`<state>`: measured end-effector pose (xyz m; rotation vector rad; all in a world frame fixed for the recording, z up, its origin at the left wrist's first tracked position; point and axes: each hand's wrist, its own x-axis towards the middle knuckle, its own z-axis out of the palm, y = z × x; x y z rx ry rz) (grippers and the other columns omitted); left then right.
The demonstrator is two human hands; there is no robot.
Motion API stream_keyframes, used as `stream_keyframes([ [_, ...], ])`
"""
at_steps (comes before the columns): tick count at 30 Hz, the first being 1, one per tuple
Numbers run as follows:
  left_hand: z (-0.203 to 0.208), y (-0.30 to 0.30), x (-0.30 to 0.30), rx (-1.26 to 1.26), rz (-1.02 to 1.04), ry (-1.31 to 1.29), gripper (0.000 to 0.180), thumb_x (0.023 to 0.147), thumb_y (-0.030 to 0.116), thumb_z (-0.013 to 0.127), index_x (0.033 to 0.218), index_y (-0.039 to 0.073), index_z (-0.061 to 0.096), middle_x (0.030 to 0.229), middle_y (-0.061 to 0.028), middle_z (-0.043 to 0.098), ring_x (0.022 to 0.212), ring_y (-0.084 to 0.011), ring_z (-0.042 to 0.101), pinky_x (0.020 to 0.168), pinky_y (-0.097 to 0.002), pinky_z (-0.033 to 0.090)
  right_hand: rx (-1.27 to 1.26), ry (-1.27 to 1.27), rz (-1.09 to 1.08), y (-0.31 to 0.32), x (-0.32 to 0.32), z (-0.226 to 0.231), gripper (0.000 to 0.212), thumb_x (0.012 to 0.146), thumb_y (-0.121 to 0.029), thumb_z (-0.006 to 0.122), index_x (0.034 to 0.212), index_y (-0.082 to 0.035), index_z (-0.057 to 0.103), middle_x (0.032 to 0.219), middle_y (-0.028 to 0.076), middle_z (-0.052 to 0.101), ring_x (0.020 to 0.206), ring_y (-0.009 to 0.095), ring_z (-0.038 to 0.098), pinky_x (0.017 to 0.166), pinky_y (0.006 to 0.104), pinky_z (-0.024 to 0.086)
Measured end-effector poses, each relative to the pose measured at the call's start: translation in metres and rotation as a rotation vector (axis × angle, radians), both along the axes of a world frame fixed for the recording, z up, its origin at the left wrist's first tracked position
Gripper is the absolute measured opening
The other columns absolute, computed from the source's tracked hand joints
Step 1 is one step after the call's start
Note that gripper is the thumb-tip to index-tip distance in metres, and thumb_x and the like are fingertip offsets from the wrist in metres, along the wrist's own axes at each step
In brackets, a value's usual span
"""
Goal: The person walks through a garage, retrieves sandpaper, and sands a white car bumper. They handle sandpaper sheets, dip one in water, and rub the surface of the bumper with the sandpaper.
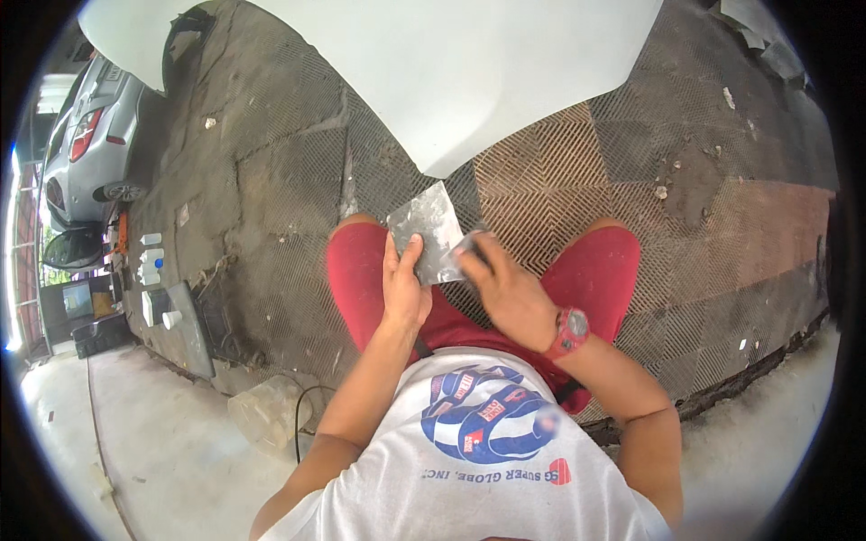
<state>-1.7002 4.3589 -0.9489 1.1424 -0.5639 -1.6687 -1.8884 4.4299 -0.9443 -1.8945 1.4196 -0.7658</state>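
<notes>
My left hand is closed on the lower left edge of a flat grey square plate, its thumb lying on top. Whitish smears mark the plate's face. At the plate's lower right edge, my right hand has its fingers pinched round a small flat greyish piece, smeared by motion, so its exact kind does not show. A red watch is on my right wrist. Just beyond the plate hangs the pointed lower edge of a large white panel.
Ribbed floor tiles, dusty and dark with some tan, lie around my legs. A silver car stands far left, near several white bottles and a grey board. Beside my left arm is a translucent tub with a black cable.
</notes>
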Motion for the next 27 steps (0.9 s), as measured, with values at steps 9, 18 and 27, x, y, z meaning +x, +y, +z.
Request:
stream_keyframes([
  [9,-0.03,-0.005,0.024,-0.251,-0.101,-0.611,0.043,0.11,0.016,0.058,0.149,0.0,0.048,0.138,-0.0097,0.062,0.127,-0.0199,0.059,0.111,-0.0359,0.044,-0.224,0.458,-0.014,-0.006,-0.002,0.029,0.052,0.092,-0.006,0.058,0.14,-0.023,0.066,0.149,0.014,0.055,0.146,0.04,0.046,0.117,0.071,0.029],
  [18,0.0,0.004,0.028,-0.277,-0.192,-0.652,0.039,0.111,0.019,0.058,0.144,0.0,0.053,0.133,-0.0103,0.066,0.12,-0.0193,0.061,0.105,-0.0339,0.047,-0.13,0.392,-0.006,-0.005,0.014,0.02,0.055,0.089,-0.003,0.061,0.139,-0.025,0.068,0.146,0.007,0.059,0.144,0.036,0.049,0.12,0.0703,0.026],
  [27,-0.012,-0.007,0.047,-0.017,-0.007,-0.137,0.038,0.108,0.013,0.059,0.145,0.007,0.051,0.129,-0.0063,0.065,0.116,-0.0164,0.064,0.1,-0.0344,0.054,-0.216,0.036,0.128,0.005,0.041,0.041,0.055,0.096,-0.009,0.06,0.147,-0.027,0.057,0.154,0.017,0.05,0.146,0.044,0.048,0.114,0.0696,0.04],
])
